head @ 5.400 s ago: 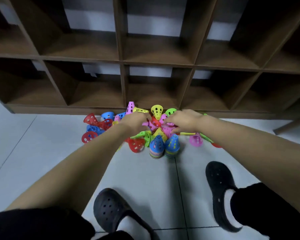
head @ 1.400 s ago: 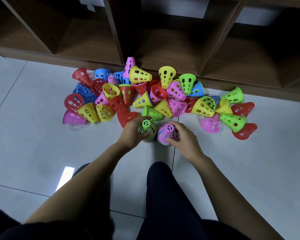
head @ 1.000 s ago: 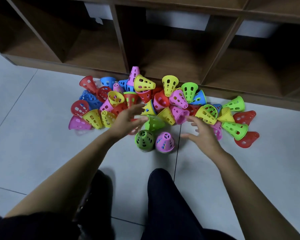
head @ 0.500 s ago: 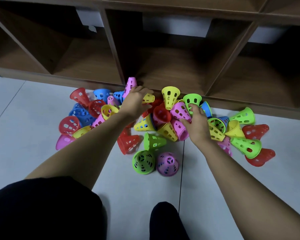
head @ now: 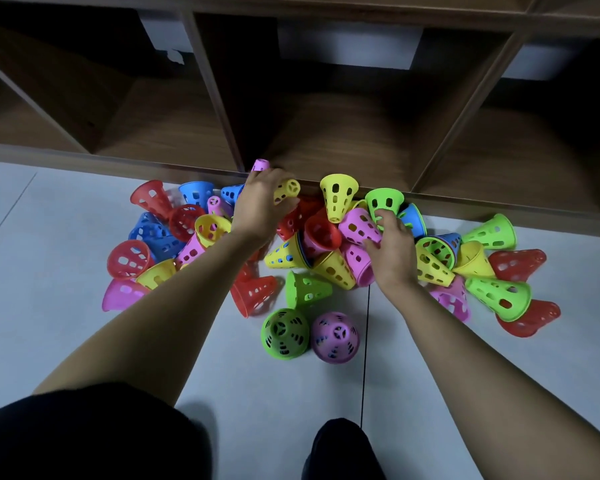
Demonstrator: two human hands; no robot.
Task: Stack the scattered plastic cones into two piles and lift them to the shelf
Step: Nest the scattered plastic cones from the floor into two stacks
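Now left hand (head: 260,209) grips perforated yellow cone (head: 287,190), right hand (head: 392,252) pinches pink cone (head: 356,226).

A single wide-angle camera, worn on the person's head, looks forward and steeply down. It faces the floor (head: 66,341) from close above, with the scattered cones (head: 321,233) mid-frame and the low shelf (head: 326,140) across the top.

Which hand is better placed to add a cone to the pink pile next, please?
Probably the right hand: it holds a green cone on the side of the pink pile, while the left hand holds a yellow cone farther off, on the side of the green pile.
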